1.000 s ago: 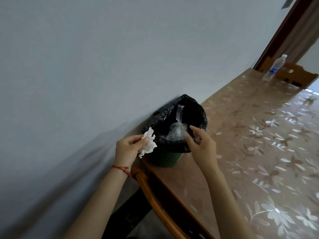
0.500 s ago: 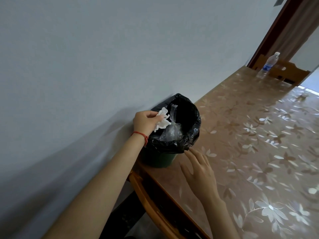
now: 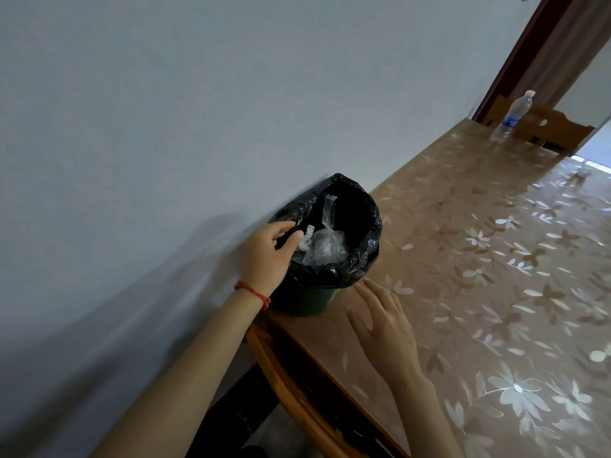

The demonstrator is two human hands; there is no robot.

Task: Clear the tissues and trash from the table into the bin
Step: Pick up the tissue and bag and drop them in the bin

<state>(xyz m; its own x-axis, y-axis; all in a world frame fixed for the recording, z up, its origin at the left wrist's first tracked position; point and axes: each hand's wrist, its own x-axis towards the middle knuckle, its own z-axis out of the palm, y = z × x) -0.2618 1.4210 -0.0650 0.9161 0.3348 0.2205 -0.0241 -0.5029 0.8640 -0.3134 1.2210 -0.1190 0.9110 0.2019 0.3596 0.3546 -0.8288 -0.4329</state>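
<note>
A small green bin (image 3: pixel 309 302) with a black liner (image 3: pixel 365 256) stands on the table (image 3: pixel 463 266) against the wall. A crumpled clear plastic bag (image 3: pixel 325 247) lies inside it. My left hand (image 3: pixel 269 256) reaches over the bin's left rim, thumb and fingers apart. A white tissue (image 3: pixel 305 238) sits just past the fingertips inside the bin, and nothing is pinched between thumb and fingers. My right hand (image 3: pixel 383 322) rests flat on the floral tablecloth beside the bin's base, holding nothing.
A grey wall runs along the table's left side. At the far end stand a clear water bottle (image 3: pixel 510 115) and a wooden chair back (image 3: pixel 555 127). A small pale object (image 3: pixel 580 173) lies far off on the table. The wooden table edge (image 3: pixel 297 385) is near me.
My left hand carried the tissue from beside the bin to over its rim and lowered it inside, then opened. My right hand left the bin's rim and came down onto the table.
</note>
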